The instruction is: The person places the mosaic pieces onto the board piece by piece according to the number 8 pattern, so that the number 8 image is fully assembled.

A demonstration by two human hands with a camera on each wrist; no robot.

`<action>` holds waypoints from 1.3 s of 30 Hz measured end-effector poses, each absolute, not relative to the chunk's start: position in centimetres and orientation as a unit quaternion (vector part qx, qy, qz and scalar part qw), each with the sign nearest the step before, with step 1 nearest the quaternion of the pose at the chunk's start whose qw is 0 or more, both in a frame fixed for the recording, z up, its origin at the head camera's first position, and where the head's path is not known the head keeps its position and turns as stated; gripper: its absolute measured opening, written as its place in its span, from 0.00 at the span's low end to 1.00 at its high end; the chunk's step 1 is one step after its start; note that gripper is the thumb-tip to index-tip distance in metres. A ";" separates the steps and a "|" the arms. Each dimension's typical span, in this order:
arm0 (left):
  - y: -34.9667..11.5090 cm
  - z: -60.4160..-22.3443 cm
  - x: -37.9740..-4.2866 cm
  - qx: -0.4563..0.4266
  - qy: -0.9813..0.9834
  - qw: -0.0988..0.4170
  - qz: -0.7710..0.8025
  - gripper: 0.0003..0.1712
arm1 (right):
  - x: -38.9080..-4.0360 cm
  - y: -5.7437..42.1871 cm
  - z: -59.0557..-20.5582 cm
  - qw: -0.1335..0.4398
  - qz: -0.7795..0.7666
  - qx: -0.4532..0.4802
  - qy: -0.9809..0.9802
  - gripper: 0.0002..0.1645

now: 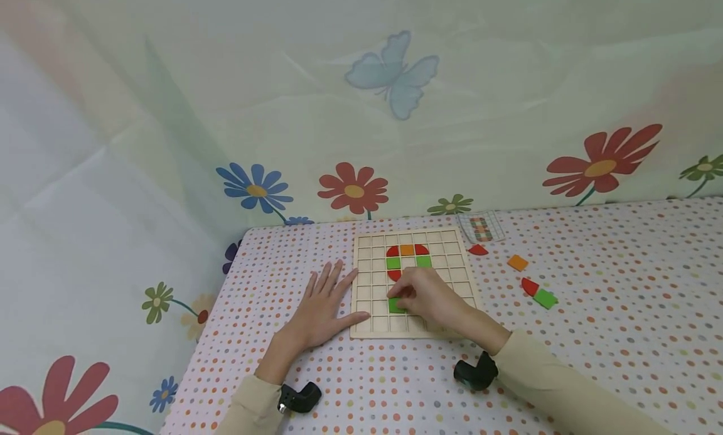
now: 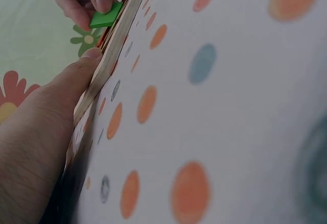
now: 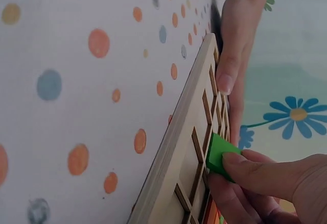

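My right hand [image 1: 432,297] pinches a green square tile [image 3: 218,155] between thumb and fingers, over the lower part of a wooden grid board [image 1: 364,290]. The tile tilts at the grid in the right wrist view. My left hand [image 1: 319,312] lies with fingers spread at the board's left edge, its thumb tip on the frame. Higher on the grid sit red quarter-round tiles [image 1: 393,251], an orange square tile [image 1: 407,250] and green square tiles [image 1: 393,263]. The right hand hides some cells below these.
Right of the board lie a loose red quarter-round tile [image 1: 477,250], an orange tile [image 1: 518,262], and another red piece [image 1: 530,287] touching a green tile [image 1: 545,298]. A pattern card [image 1: 496,226] lies by the top right corner. Dotted cloth [image 1: 610,309] covers the table.
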State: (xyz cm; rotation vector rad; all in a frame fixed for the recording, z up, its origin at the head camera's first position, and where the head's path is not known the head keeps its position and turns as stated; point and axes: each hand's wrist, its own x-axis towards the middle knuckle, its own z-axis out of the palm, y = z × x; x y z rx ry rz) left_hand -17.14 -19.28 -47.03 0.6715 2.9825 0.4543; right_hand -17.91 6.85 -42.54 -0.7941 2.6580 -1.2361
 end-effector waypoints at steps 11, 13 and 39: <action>-19.2 -47.2 -17.3 0.210 0.968 0.029 0.138 0.54 | -17.4 6.6 -42.4 0.060 -0.370 -0.264 0.889 0.08; -19.4 -47.3 -17.3 0.206 0.968 0.032 0.137 0.54 | -17.3 6.4 -42.5 0.054 -0.361 -0.268 0.891 0.08; -19.2 -47.3 -16.9 0.224 0.963 0.007 0.152 0.53 | -15.8 17.3 -41.4 -0.039 -0.355 -0.192 0.914 0.13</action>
